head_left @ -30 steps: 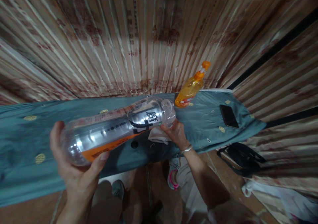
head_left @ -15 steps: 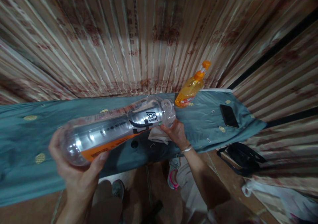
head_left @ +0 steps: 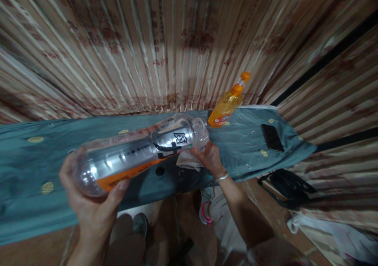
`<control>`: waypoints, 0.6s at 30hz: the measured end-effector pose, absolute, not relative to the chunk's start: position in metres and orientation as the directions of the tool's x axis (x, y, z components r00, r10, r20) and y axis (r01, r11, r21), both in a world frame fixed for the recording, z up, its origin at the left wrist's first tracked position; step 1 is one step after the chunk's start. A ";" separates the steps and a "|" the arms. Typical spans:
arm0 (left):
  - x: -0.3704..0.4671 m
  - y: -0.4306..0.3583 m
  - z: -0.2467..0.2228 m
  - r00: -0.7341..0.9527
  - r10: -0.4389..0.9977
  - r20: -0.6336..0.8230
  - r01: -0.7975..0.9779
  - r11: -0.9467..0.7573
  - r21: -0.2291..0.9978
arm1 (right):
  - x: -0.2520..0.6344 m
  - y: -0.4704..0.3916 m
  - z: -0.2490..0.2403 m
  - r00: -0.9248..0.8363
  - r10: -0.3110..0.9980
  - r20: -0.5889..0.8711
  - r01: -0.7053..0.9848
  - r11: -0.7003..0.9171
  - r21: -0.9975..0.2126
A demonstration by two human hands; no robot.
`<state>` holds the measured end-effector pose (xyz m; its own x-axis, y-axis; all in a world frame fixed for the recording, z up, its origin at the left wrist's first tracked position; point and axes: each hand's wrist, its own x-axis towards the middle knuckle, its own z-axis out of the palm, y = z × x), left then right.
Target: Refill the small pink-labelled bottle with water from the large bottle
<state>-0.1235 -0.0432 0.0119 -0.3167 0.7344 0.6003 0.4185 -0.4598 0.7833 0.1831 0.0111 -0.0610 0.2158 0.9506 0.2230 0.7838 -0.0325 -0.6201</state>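
Observation:
Tilted across the middle of the head view is a large clear plastic bottle [head_left: 138,156] with a silver, black and orange label. My left hand [head_left: 91,203] is wrapped round its base, the thumb pressed on the near side. At the other end my right hand [head_left: 209,156] grips the bottle by its neck, with several fingers hidden behind it. A pale cloth [head_left: 189,160] shows just under the right hand; whether the hand touches it I cannot tell. Beyond the neck, a pump bottle [head_left: 224,108] of orange liquid with an orange pump head stands on the table.
A green-blue patterned cloth covers the long table [head_left: 44,156]. On it lie a dark phone [head_left: 272,137] at the right and a small round black object [head_left: 160,171]. Pleated curtains [head_left: 177,53] hang behind. A black bag [head_left: 286,187] sits below the table's right end.

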 end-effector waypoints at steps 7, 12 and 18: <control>-0.128 -0.042 0.005 -0.317 0.742 0.590 0.356 -0.484 0.799 | 0.182 0.010 -0.057 0.230 0.951 0.207 0.779 -0.052 -0.625; -0.124 -0.043 0.006 -0.316 0.730 0.606 0.359 -0.499 0.788 | 0.182 0.011 -0.061 0.235 0.946 0.223 0.783 -0.048 -0.620; -0.119 -0.042 0.014 -0.328 0.731 0.599 0.383 -0.476 0.791 | 0.183 0.011 -0.062 0.220 0.946 0.238 0.783 -0.025 -0.621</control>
<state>-0.1188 -0.0424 0.0138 -0.3284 0.7306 0.5986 0.3829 -0.4764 0.7915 0.1833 0.0106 -0.0623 0.2195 0.9461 0.2380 0.7831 -0.0254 -0.6213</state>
